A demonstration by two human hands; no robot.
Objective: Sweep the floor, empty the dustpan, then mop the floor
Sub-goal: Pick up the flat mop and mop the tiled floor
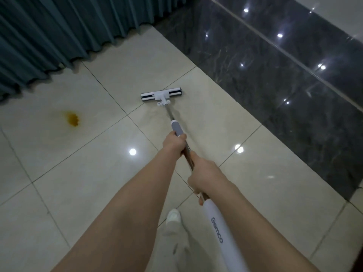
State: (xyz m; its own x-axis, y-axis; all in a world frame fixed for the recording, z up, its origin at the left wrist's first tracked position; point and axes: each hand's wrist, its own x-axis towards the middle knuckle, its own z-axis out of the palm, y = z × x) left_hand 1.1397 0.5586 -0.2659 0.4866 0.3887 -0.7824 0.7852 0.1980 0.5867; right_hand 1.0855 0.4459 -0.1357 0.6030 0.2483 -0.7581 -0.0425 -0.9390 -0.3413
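A teal pleated fabric curtain [49, 36] hangs across the upper left, its hem meeting the floor. The glossy cream tiled floor [88, 173], with dark grout lines, carries an orange-yellow stain [72, 119] at the left. The stain lies near the curtain hem and well apart from the mop. Round light reflections show on several tiles.

The white flat-headed mop with a metal shaft [218, 230] runs up the middle of the view. Its rectangular white head [162, 94] sits flat on a cream tile, set crosswise to the shaft and near the dark border.

The left hand [174, 143] is the forward one. Its fingers are curled round the shaft, touching the lower end of a grey collar [176, 127]. A white shoe [173, 215] stands on the floor between the two forearms. The right hand [202, 177] grips the shaft nearer the body, fingers wrapped round it just above a white sleeve with dark lettering.

A dark grey veined marble band [275, 85] crosses the right side diagonally and borders the cream tiles. A paler surface shows beyond it at the upper right corner.
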